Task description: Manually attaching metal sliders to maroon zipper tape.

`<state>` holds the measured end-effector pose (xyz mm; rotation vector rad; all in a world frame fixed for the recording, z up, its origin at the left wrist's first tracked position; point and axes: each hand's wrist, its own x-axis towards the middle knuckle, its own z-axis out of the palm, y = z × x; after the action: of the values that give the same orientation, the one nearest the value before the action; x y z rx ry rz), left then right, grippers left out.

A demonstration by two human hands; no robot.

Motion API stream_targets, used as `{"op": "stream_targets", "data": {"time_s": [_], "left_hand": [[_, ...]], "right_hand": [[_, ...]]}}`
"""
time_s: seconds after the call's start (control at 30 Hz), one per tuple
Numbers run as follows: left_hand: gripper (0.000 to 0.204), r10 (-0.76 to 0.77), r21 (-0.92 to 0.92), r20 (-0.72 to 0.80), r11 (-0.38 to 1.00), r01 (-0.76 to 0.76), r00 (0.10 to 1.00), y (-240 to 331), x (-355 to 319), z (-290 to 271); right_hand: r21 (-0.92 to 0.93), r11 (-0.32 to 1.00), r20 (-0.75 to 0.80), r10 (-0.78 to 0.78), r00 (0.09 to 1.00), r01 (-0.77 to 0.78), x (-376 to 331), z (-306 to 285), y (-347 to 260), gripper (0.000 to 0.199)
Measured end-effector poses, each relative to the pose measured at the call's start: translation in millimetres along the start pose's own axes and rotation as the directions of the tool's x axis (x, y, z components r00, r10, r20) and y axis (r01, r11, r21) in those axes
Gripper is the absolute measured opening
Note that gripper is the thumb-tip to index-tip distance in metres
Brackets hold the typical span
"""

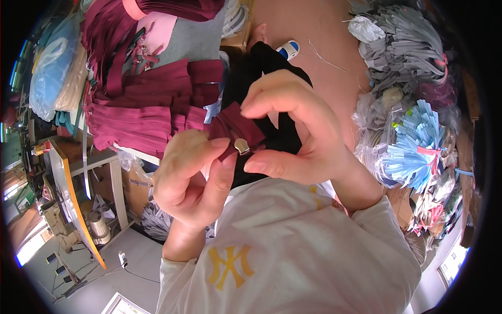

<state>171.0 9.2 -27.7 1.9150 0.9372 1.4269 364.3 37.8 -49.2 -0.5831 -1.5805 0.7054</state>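
Note:
My left hand (191, 175) pinches a maroon zipper tape (228, 124) between thumb and forefinger, in front of my lap. A small shiny metal piece (241, 145), which looks like a zipper slider, sits just beyond those fingertips. Curved around the other side is my right hand (303, 125), its thumb and forefinger well apart. The right thumb tip is close to the metal piece, and the right forefinger tip is by the tape's upper edge; whether either touches is unclear. Layered maroon tapes (141, 110) lie on the table to the left.
More maroon tapes (104, 47) are bundled at the far left, near small loose parts (141, 52). On the right are bundles of grey strips (408, 47) and light blue strips (413, 144). A blue-and-white slipper (288, 49) lies on the floor. A tilted board (76, 204) stands at the left.

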Motion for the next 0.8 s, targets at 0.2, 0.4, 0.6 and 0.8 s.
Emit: {"op": "stream_targets", "data": {"time_s": [0.2,0.4,0.6,0.8], "left_hand": [[0.028,0.008,-0.019,-0.003,1.0,-0.008,1.0,0,0,2],[0.031,0.06,-0.011,0.058,0.998,-0.059,0.997,1,4,-3],[0.026,0.184,0.059,0.04,0.981,-0.186,0.982,0,6,-1],[0.026,0.227,0.227,0.094,0.943,-0.243,0.969,5,5,-3]], "right_hand": [[0.092,0.976,0.069,0.19,0.979,-0.196,-8,-1,-9,0.035],[0.042,0.998,0.031,0.046,0.998,-0.048,-12,-1,-10,0.025],[0.041,0.999,-0.009,0.026,1.0,-0.026,-14,5,-11,0.027],[-0.011,0.998,-0.064,-0.059,0.996,0.058,-14,12,-10,0.025]]}}
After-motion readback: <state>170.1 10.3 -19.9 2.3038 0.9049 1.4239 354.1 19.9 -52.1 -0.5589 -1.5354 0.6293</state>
